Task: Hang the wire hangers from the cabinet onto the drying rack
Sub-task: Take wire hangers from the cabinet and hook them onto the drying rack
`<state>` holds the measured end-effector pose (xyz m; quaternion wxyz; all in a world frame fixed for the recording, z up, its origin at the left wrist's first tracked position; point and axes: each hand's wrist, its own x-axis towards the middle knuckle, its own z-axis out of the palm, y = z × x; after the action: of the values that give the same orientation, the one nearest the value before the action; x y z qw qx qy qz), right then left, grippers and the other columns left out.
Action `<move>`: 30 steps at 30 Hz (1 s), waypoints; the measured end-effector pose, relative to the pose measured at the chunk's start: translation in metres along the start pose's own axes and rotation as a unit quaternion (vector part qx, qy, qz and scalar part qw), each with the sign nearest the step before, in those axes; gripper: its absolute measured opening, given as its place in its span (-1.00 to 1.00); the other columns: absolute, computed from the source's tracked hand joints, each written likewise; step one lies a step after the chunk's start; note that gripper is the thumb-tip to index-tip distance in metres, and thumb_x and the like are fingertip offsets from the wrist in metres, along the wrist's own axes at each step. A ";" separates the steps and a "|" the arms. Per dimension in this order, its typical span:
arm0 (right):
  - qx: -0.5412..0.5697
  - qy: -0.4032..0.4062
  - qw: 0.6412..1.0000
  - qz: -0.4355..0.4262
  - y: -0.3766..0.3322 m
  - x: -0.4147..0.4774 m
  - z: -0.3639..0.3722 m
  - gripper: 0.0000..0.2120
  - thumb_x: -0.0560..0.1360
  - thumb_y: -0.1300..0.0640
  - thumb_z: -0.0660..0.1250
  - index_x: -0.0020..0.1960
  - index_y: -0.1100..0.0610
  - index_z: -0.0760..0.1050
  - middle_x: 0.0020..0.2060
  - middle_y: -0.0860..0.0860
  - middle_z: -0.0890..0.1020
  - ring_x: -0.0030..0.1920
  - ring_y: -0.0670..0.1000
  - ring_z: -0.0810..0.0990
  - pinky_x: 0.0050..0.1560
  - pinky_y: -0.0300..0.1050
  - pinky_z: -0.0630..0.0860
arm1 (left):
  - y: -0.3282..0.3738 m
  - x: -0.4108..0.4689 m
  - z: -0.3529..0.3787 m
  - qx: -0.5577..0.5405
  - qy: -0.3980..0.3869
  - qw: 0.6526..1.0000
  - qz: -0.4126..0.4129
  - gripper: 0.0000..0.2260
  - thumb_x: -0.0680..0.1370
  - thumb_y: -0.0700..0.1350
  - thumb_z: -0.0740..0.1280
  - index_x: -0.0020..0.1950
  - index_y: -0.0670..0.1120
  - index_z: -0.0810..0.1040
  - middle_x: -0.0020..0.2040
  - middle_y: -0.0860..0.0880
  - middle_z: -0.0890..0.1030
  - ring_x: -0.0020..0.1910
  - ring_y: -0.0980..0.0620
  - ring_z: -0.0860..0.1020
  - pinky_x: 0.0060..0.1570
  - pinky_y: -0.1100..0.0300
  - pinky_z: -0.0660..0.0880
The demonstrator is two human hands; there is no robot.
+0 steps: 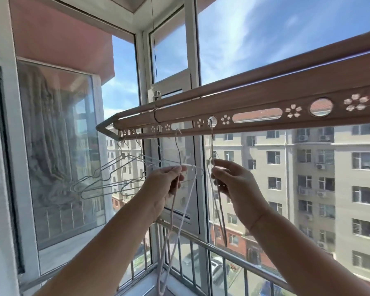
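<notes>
The brown drying rack [254,103] runs across the view at head height, with round and slotted holes along its lower strip. Several wire hangers [107,178] hang from holes at its left end. My right hand [235,184] pinches the neck of a dark wire hanger [221,214] whose hook sits in a round hole [212,121]. My left hand [167,186] grips a pale wire hanger [175,227] by its neck; its hook reaches up to the rack's lower strip and its body dangles down toward the sill.
Window frames and glass stand right behind the rack. A metal railing [222,251] crosses below the hands. An open window pane [58,146] is at the left. A thin cord [154,50] holds the rack from above.
</notes>
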<state>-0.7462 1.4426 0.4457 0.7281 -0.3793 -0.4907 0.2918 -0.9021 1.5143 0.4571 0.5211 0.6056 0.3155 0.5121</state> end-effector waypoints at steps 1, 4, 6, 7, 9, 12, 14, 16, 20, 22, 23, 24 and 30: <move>-0.003 0.007 1.000 -0.002 0.001 0.005 0.002 -0.77 0.48 0.31 0.29 0.12 0.17 0.55 -0.34 0.03 0.55 -0.38 -0.10 0.45 -0.33 -0.33 0.41 | 0.000 0.008 -0.002 0.005 -0.007 1.000 0.003 -0.80 0.58 -0.15 0.23 -0.07 -0.10 0.65 -0.24 -0.05 0.55 -0.24 0.04 0.44 -0.18 0.20 0.38; -0.016 0.034 0.999 -0.011 0.004 0.017 0.008 -0.79 0.48 0.30 0.29 0.09 0.16 0.56 -0.34 0.02 0.56 -0.35 -0.08 0.47 -0.29 -0.29 0.42 | 0.002 0.028 -0.004 0.008 -0.031 0.999 0.007 -0.80 0.59 -0.15 0.22 -0.04 -0.11 0.64 -0.22 -0.04 0.54 -0.23 0.05 0.43 -0.16 0.20 0.38; -0.025 0.055 0.998 -0.014 0.006 0.023 0.011 -0.81 0.48 0.29 0.30 0.06 0.15 0.56 -0.34 0.02 0.56 -0.33 -0.08 0.47 -0.29 -0.29 0.42 | 0.004 0.042 -0.005 -0.015 -0.048 0.999 0.001 -0.81 0.59 -0.16 0.22 -0.03 -0.14 0.63 -0.23 -0.05 0.53 -0.25 0.06 0.43 -0.20 0.23 0.38; -0.028 0.063 0.998 -0.013 0.007 0.025 0.012 -0.83 0.48 0.29 0.30 0.05 0.15 0.56 -0.34 0.03 0.55 -0.33 -0.07 0.47 -0.29 -0.29 0.42 | 0.004 0.048 -0.005 -0.024 -0.056 0.998 -0.004 -0.81 0.58 -0.16 0.22 -0.02 -0.15 0.63 -0.24 -0.05 0.53 -0.26 0.07 0.43 -0.22 0.25 0.39; -0.030 0.082 0.996 -0.009 0.009 0.029 0.014 -0.83 0.48 0.30 0.31 0.05 0.17 0.56 -0.34 0.03 0.55 -0.34 -0.07 0.47 -0.28 -0.27 0.42 | 0.003 0.059 -0.004 -0.035 -0.074 0.997 -0.009 -0.81 0.58 -0.17 0.23 -0.03 -0.16 0.63 -0.24 -0.05 0.54 -0.27 0.08 0.44 -0.23 0.26 0.39; -0.044 0.117 0.992 -0.010 0.013 0.032 0.016 -0.82 0.48 0.31 0.30 0.07 0.21 0.56 -0.36 0.02 0.55 -0.39 -0.10 0.45 -0.36 -0.33 0.41 | 0.001 0.075 -0.003 -0.041 -0.101 0.994 -0.011 -0.81 0.58 -0.17 0.22 -0.05 -0.15 0.63 -0.22 -0.06 0.54 -0.26 0.07 0.43 -0.24 0.25 0.38; -0.051 0.138 0.989 -0.012 0.017 0.032 0.017 -0.81 0.47 0.32 0.30 0.07 0.21 0.56 -0.37 0.02 0.55 -0.39 -0.10 0.45 -0.37 -0.35 0.42 | -0.001 0.082 -0.003 -0.040 -0.113 0.993 -0.017 -0.81 0.59 -0.18 0.22 -0.06 -0.16 0.62 -0.22 -0.07 0.54 -0.27 0.07 0.43 -0.25 0.25 0.38; -0.055 0.156 0.986 -0.014 0.021 0.031 0.018 -0.81 0.47 0.32 0.31 0.07 0.21 0.56 -0.36 0.02 0.56 -0.38 -0.09 0.45 -0.35 -0.33 0.42 | -0.005 0.086 -0.003 -0.049 -0.128 0.990 -0.025 -0.80 0.59 -0.19 0.21 -0.09 -0.17 0.62 -0.24 -0.08 0.53 -0.28 0.06 0.43 -0.25 0.24 0.37; -0.062 0.175 0.983 -0.014 0.026 0.029 0.022 -0.81 0.47 0.32 0.32 0.07 0.24 0.55 -0.34 0.05 0.57 -0.35 -0.07 0.48 -0.30 -0.30 0.44 | -0.013 0.089 -0.007 -0.067 -0.148 0.986 -0.039 -0.80 0.60 -0.19 0.19 -0.06 -0.21 0.60 -0.25 -0.07 0.50 -0.28 0.07 0.41 -0.27 0.26 0.36; -0.067 0.182 0.981 -0.022 0.026 0.027 0.024 -0.81 0.48 0.31 0.31 0.08 0.25 0.56 -0.34 0.05 0.57 -0.37 -0.09 0.48 -0.39 -0.37 0.44 | -0.016 0.091 -0.012 -0.073 -0.154 0.985 -0.035 -0.80 0.60 -0.17 0.20 -0.04 -0.21 0.59 -0.25 -0.07 0.50 -0.29 0.08 0.41 -0.27 0.26 0.36; -0.071 0.184 0.980 -0.025 0.026 0.026 0.026 -0.82 0.48 0.29 0.30 0.08 0.24 0.56 -0.33 0.05 0.57 -0.38 -0.10 0.49 -0.41 -0.38 0.44 | -0.017 0.092 -0.015 -0.078 -0.155 0.984 -0.033 -0.80 0.60 -0.16 0.20 -0.04 -0.20 0.59 -0.25 -0.07 0.51 -0.29 0.08 0.42 -0.28 0.26 0.36; -0.076 0.187 0.979 -0.028 0.027 0.024 0.027 -0.82 0.49 0.26 0.30 0.08 0.23 0.56 -0.32 0.04 0.58 -0.37 -0.11 0.49 -0.42 -0.39 0.44 | -0.020 0.093 -0.018 -0.081 -0.154 0.984 -0.031 -0.79 0.60 -0.14 0.20 -0.04 -0.20 0.59 -0.25 -0.07 0.52 -0.29 0.07 0.43 -0.28 0.27 0.37; -0.147 0.232 0.961 -0.035 0.050 -0.001 0.012 -0.79 0.52 0.16 0.28 0.12 0.22 0.54 -0.29 0.01 0.58 -0.35 -0.11 0.51 -0.34 -0.35 0.45 | -0.060 0.088 -0.036 -0.038 -0.161 0.986 -0.030 -0.77 0.60 -0.13 0.20 -0.16 -0.09 0.60 -0.29 -0.03 0.52 -0.39 0.11 0.44 -0.41 0.31 0.34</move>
<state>-0.7608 1.4719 0.4064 0.7677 -0.5227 -0.3583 0.0947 -0.9033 1.6217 0.4235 0.6027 0.6504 0.2261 0.4033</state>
